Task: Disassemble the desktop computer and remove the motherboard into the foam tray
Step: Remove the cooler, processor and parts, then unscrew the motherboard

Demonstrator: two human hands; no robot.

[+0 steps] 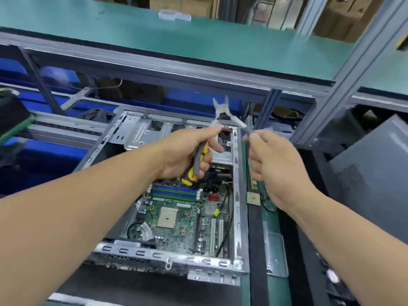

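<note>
Head view: left hand (187,151) wrapped round yellow-and-grey pliers (199,160), tips parted, raised above the far end of the open case (239,195). Right hand (276,164) curled beside the case's right wall, seemingly pinching a thin grey piece; cannot tell what. Motherboard (176,219) flat inside the case. Likely light, stiff, fragile: best lifted by bare edges, clear of socket and slots.

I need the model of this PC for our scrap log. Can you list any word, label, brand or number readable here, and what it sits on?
No text can be read.
White stickers on the motherboard: too small and blurred.
Label patch beside the computer case on the right: blurred.
Pliers in the left hand: no marking visible.
Right hand: its thin tool shows no text.
</note>
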